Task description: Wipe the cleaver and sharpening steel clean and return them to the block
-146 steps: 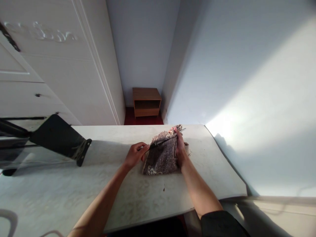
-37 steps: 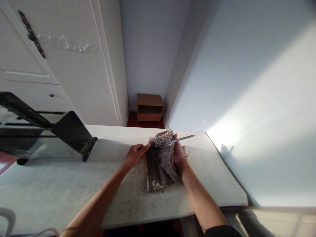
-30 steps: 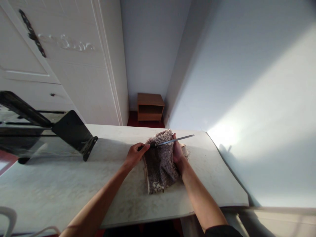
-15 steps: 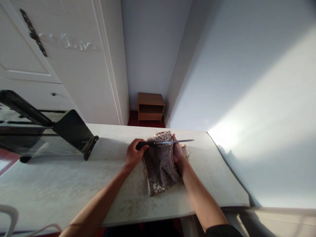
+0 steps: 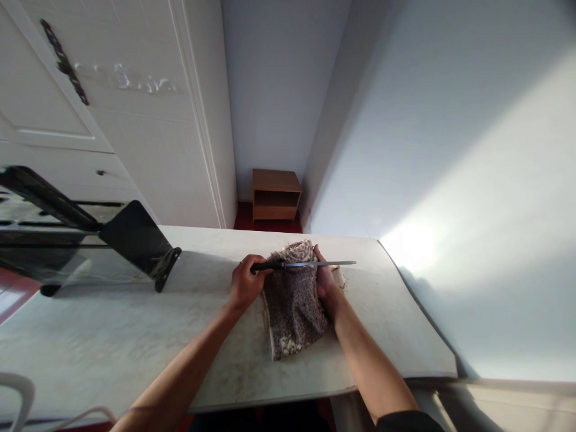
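Observation:
My left hand (image 5: 246, 283) is closed round the black handle of a tool with a long, thin grey metal shaft (image 5: 330, 263). The shaft points right, level across the top of a brown, fuzzy cloth (image 5: 294, 309), and its end sticks out past the cloth. Whether it is a blade seen edge-on or a rod, I cannot tell. At the cloth's right edge, my right hand (image 5: 324, 281) grips the cloth, its fingers partly hidden behind the fabric and the shaft. The cloth has pale, mottled patches at its top and bottom, and a lighter bit shows right of my right hand.
Beneath my hands is a pale, marbled tabletop (image 5: 216, 360). A black monitor stand (image 5: 137, 243) stands at the left. A white cabinet (image 5: 148, 138) rises behind, a small wooden nightstand (image 5: 276, 212) is on the floor beyond, and a wall (image 5: 450, 180) borders the right.
The tool has shifted slightly down and right, with its shaft still across the cloth. Both hands keep their holds.

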Tool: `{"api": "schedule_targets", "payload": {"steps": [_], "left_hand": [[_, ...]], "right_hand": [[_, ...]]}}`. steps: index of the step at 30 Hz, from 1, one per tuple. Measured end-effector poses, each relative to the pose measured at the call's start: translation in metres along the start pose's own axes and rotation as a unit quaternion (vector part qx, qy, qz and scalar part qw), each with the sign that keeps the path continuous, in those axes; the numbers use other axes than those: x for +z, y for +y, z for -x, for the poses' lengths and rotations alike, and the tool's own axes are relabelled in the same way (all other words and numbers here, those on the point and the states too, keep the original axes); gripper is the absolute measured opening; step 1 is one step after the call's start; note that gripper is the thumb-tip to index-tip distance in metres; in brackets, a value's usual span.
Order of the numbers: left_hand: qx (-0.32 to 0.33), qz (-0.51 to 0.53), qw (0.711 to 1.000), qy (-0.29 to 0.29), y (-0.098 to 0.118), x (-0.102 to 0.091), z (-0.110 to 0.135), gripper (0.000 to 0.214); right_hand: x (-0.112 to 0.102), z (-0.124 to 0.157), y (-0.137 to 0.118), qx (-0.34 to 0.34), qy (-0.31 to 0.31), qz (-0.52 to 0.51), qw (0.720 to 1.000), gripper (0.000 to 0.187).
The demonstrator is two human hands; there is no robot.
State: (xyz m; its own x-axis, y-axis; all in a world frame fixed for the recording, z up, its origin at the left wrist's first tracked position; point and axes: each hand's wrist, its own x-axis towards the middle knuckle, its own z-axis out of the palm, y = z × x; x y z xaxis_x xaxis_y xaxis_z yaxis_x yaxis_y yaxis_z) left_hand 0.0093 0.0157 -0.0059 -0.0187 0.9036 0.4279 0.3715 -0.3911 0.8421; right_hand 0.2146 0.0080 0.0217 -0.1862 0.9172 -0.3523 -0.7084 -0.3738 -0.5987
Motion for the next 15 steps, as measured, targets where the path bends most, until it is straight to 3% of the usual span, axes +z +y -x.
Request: {"api": "schedule_targets", "payload": {"steps": [15], "left_hand": [[0.046,0.056,0.995,0.062,0.0052,0.002,0.0028,0.016]], "right_hand": [[-0.0038,-0.0041,0.0007,0.03,-0.051,-0.007,0.998,0.05]]}}
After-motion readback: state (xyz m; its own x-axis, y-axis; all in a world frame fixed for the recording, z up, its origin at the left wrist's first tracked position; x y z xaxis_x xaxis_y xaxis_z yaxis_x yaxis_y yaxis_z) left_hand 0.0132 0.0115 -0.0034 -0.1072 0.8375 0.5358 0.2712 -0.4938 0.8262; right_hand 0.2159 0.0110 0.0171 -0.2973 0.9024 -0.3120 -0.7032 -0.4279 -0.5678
